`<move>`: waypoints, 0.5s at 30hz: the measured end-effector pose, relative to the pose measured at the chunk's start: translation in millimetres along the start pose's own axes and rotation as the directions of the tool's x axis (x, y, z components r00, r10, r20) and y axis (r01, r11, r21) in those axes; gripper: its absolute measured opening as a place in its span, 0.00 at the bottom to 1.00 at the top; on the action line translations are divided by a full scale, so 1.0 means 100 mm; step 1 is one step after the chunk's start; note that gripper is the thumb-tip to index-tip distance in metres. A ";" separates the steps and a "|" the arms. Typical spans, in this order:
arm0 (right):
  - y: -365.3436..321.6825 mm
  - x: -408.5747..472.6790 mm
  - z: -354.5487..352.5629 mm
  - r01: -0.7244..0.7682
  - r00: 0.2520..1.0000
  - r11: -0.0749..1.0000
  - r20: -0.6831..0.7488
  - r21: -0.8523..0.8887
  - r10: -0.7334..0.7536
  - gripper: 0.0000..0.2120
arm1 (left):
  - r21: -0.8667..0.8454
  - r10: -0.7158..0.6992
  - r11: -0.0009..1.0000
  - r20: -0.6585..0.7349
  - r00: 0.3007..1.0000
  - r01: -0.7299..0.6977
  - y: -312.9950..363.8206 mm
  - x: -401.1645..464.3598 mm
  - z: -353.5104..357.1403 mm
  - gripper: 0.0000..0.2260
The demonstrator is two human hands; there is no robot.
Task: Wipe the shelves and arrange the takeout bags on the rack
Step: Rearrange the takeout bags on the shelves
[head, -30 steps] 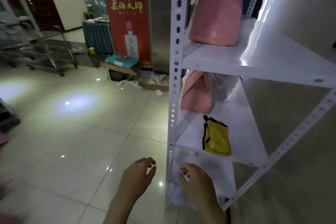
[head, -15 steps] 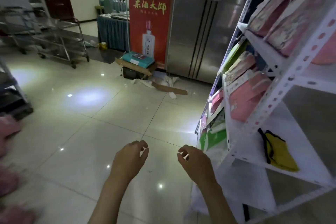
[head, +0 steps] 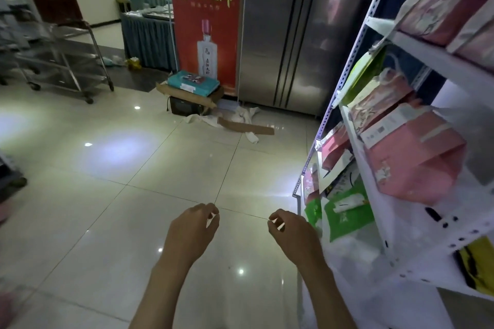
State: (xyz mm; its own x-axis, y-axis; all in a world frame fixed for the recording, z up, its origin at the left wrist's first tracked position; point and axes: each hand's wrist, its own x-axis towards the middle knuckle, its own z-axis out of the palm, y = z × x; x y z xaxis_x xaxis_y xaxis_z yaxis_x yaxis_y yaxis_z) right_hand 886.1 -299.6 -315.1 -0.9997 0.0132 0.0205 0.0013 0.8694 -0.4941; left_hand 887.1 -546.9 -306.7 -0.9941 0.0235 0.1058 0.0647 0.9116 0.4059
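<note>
A white metal rack (head: pixel 347 67) runs along the right side. Pink takeout bags (head: pixel 411 160) stand and lean on its middle shelf, more pink bags (head: pixel 449 8) lie on the top shelf, and green bags (head: pixel 347 214) sit low down. A yellow cloth (head: pixel 478 267) lies on a shelf at the far right edge. My left hand (head: pixel 191 232) and my right hand (head: pixel 291 235) hang over the tiled floor, left of the rack, fingers loosely curled, holding nothing.
A steel refrigerator (head: pixel 302 35) and a red banner (head: pixel 205 21) stand ahead. Flattened cardboard (head: pixel 246 127), rags and a teal box (head: pixel 192 84) lie on the floor before them. A metal trolley (head: pixel 61 61) stands at the far left.
My view has swung left, away from the rack's end post, bringing the rack's bag-filled front into sight. Both hands have come away from the bottom shelf and hang over the floor.
</note>
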 end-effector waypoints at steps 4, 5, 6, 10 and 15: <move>0.04 0.66 0.05 -0.067 0.997 0.997 -0.025 0.031 0.067 0.09 | 0.018 0.071 0.997 0.055 0.996 -0.072 0.01 0.81 0.09 0.09; 0.05 0.80 0.04 -0.084 0.996 0.996 -0.032 0.038 0.085 0.08 | 0.024 0.092 0.995 0.072 0.993 -0.094 0.05 1.01 0.10 0.08; 0.07 0.93 0.01 -0.102 0.994 0.994 -0.042 0.045 0.104 0.08 | 0.027 0.113 0.993 0.083 0.990 -0.116 0.09 1.20 0.10 0.08; 0.16 1.39 -0.16 -0.164 0.981 0.985 -0.099 0.061 0.169 0.08 | 0.017 0.188 0.981 0.101 0.977 -0.191 0.28 1.92 0.12 0.08; 0.24 1.81 -0.34 -0.231 0.962 0.972 -0.138 0.037 0.234 0.07 | -0.012 0.289 0.957 0.133 0.948 -0.290 0.53 2.64 0.17 0.09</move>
State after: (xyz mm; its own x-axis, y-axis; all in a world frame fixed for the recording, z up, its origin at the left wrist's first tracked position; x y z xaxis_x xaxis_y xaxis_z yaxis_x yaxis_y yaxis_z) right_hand 705.8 -259.4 -293.8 -0.9585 0.2841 0.0243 0.2311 0.8238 -0.5177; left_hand 626.2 -485.5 -273.1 -0.9352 0.3406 0.0972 0.3517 0.8603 0.3689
